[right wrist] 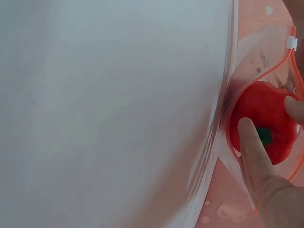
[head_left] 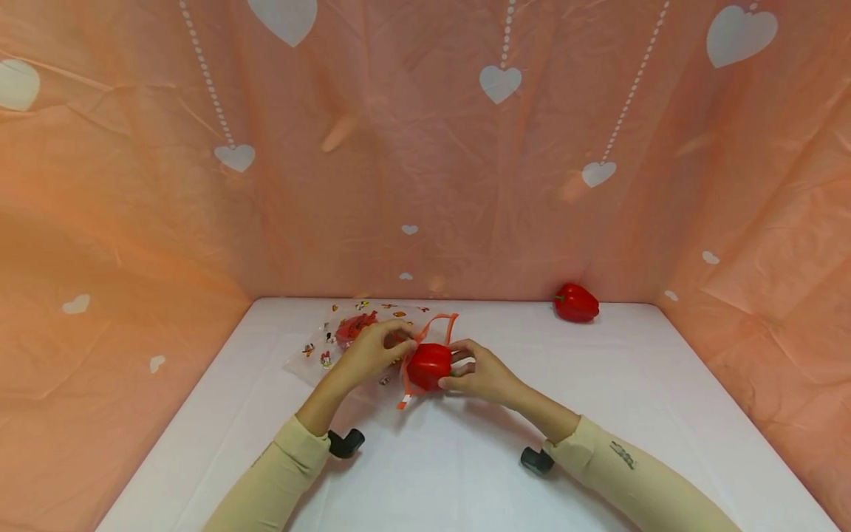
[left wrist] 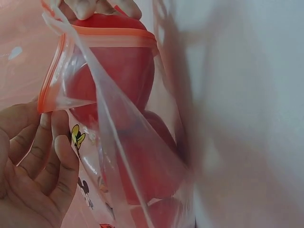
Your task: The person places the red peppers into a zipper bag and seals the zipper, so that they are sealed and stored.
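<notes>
The red pepper [head_left: 428, 365] sits in the mouth of the clear bag [head_left: 309, 368], gripped by the thumb and fingers of the right hand [head_left: 484, 377] just outside the bag, its long axis pointing inward (green stem [right wrist: 264, 136] facing that hand), while the left hand [head_left: 375, 353] pinches the bag's orange rim [left wrist: 109, 32].
</notes>
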`<action>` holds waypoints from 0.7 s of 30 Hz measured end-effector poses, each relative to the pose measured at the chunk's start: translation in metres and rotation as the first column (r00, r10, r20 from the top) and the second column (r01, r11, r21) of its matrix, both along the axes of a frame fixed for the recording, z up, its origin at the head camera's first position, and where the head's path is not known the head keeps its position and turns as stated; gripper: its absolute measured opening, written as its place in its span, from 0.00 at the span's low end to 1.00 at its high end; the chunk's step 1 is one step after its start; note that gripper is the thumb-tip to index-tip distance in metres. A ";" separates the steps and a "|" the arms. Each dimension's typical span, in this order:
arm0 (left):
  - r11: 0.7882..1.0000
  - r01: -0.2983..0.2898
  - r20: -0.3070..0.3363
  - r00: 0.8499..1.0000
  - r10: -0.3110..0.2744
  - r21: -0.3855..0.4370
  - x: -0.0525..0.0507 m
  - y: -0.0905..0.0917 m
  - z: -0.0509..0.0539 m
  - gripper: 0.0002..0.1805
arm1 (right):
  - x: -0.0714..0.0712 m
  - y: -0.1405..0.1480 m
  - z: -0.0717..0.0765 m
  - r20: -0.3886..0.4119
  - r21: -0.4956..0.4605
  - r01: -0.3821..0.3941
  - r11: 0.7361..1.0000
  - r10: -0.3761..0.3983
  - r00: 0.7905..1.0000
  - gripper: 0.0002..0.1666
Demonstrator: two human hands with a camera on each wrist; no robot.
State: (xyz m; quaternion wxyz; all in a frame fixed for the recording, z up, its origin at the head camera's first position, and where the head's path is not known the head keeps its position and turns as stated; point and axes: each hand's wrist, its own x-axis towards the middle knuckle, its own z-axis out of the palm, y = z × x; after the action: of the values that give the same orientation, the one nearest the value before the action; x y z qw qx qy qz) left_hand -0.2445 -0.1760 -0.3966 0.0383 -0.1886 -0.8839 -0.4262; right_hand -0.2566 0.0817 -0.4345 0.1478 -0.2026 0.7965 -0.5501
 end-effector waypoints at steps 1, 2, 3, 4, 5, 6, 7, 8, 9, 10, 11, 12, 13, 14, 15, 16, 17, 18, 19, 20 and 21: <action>1.000 -0.002 0.002 1.000 0.002 0.000 0.000 0.000 0.000 0.09 | 0.000 0.000 0.000 0.006 -0.011 -0.009 1.000 0.009 1.000 0.40; 1.000 -0.003 0.003 1.000 0.003 0.001 0.001 0.000 0.001 0.09 | -0.001 0.000 -0.001 0.009 -0.021 -0.018 1.000 0.018 1.000 0.40; 1.000 -0.006 0.004 1.000 0.006 0.001 0.001 0.000 0.001 0.09 | -0.001 -0.001 -0.001 0.010 -0.028 -0.027 0.999 0.027 1.000 0.40; 1.000 -0.007 0.005 1.000 0.007 0.002 0.001 0.000 0.001 0.09 | -0.001 -0.001 -0.001 0.011 -0.031 -0.033 0.999 0.033 0.999 0.40; 1.000 -0.007 0.005 1.000 0.007 0.002 0.000 0.000 0.001 0.09 | -0.001 -0.002 -0.001 0.009 -0.029 -0.032 0.999 0.032 0.999 0.40; 1.000 -0.009 0.005 1.000 0.009 0.003 0.000 0.000 0.002 0.09 | -0.001 -0.003 -0.001 0.009 -0.026 -0.030 0.999 0.030 0.999 0.40; 1.000 -0.010 0.004 1.000 0.010 0.002 0.000 0.000 0.002 0.09 | 0.000 -0.003 0.000 0.009 -0.022 -0.026 0.999 0.026 1.000 0.40; 1.000 -0.012 0.004 1.000 0.012 0.002 0.000 0.000 0.002 0.09 | 0.000 -0.005 0.000 0.007 -0.015 -0.019 1.000 0.019 1.000 0.40; 1.000 -0.015 0.005 1.000 0.015 0.002 0.000 0.000 0.003 0.09 | 0.000 -0.006 0.000 0.009 -0.008 -0.011 1.000 0.011 1.000 0.40; 1.000 -0.017 0.007 1.000 0.017 0.003 0.000 0.000 0.003 0.09 | 0.000 -0.007 0.000 0.011 -0.002 -0.002 1.000 0.002 1.000 0.40; 1.000 -0.022 0.011 1.000 0.022 0.004 0.001 0.000 0.004 0.09 | 0.000 -0.008 0.000 0.012 0.001 0.005 1.000 -0.005 1.000 0.40; 1.000 -0.025 0.014 1.000 0.025 0.005 0.001 0.000 0.004 0.09 | 0.000 -0.009 -0.001 0.009 0.001 0.004 1.000 -0.004 1.000 0.40; 1.000 -0.027 0.016 1.000 0.027 0.005 0.001 0.001 0.004 0.09 | 0.000 -0.011 -0.001 0.004 0.002 0.003 1.000 -0.003 1.000 0.40; 1.000 -0.030 0.017 0.999 0.029 0.005 0.001 0.001 0.005 0.09 | -0.001 -0.012 -0.001 0.000 0.005 0.003 1.000 -0.003 1.000 0.39; 1.000 -0.030 0.017 0.999 0.030 0.006 0.001 0.001 0.005 0.09 | -0.001 -0.013 -0.001 -0.004 0.007 0.001 1.000 -0.001 1.000 0.39; 0.999 -0.032 0.016 0.999 0.031 0.008 0.002 0.001 0.005 0.09 | -0.001 -0.014 -0.001 -0.009 0.006 0.000 1.000 0.000 1.000 0.39; 0.999 -0.032 0.014 0.999 0.032 0.008 0.002 0.001 0.005 0.09 | -0.001 -0.015 -0.001 -0.012 0.007 -0.001 1.000 0.002 1.000 0.39; 0.999 -0.031 0.012 0.999 0.031 0.010 0.002 0.002 0.005 0.09 | -0.001 -0.016 -0.001 -0.015 0.008 -0.001 1.000 0.002 1.000 0.39; 0.999 -0.031 0.010 0.999 0.031 0.012 0.001 0.002 0.005 0.09 | -0.001 -0.017 -0.001 -0.014 0.009 0.002 1.000 -0.002 1.000 0.39; 0.999 -0.031 0.010 0.999 0.031 0.015 0.001 0.002 0.005 0.09 | -0.001 -0.018 -0.001 -0.010 0.006 0.003 1.000 -0.002 1.000 0.39; 0.999 -0.032 0.009 0.999 0.032 0.016 0.001 0.002 0.005 0.09 | -0.001 -0.019 -0.001 -0.006 0.000 0.000 1.000 0.000 1.000 0.39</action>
State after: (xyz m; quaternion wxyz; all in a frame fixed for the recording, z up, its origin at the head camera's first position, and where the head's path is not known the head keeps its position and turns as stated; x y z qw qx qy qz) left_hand -0.2432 -0.1739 -0.3918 0.0426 -0.1721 -0.8835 -0.4336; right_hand -0.2574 0.0628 -0.4354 0.1453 -0.2042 0.7970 -0.5496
